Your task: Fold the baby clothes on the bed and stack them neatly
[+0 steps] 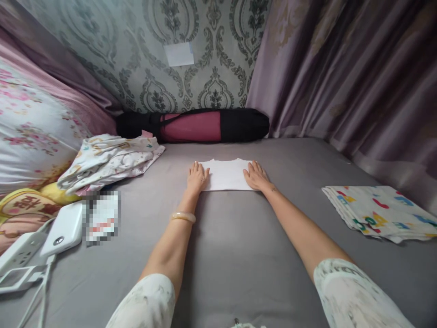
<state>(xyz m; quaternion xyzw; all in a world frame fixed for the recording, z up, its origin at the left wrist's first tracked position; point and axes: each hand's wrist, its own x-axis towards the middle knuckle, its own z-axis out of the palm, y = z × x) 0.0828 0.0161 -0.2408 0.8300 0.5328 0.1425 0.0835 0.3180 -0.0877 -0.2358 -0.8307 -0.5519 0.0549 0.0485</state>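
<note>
Small white folded cloth [227,175] flat mid-bed near the far edge, left hand [197,176] and right hand [256,176] spread open, palms pressing its two ends, smooth grey sheet [239,255], rumpled printed garments [109,159] toward the left edge, folded letter-print cloth [378,212] at the right edge, damask wallpaper [143,54] behind.

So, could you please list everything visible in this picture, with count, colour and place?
folded white cloth: one, white, flat on the grey sheet at centre, under both hands
grey sheet: one, grey, covering the bed
rolled mat in bag: one, black and maroon, against the wall
patterned garments: a loose pile, cream with prints, left of centre
folded printed cloth: one, white with coloured letters, at right
floral pillow: one, white and pink, far left
power bank: one, white, lower left
power strip: one, white, lower left edge
curtain: mauve, at right
wallpaper: grey damask, behind
bangle: one, pale, on left wrist
left hand: flat on the cloth's left edge
right hand: flat on its right edge
</note>
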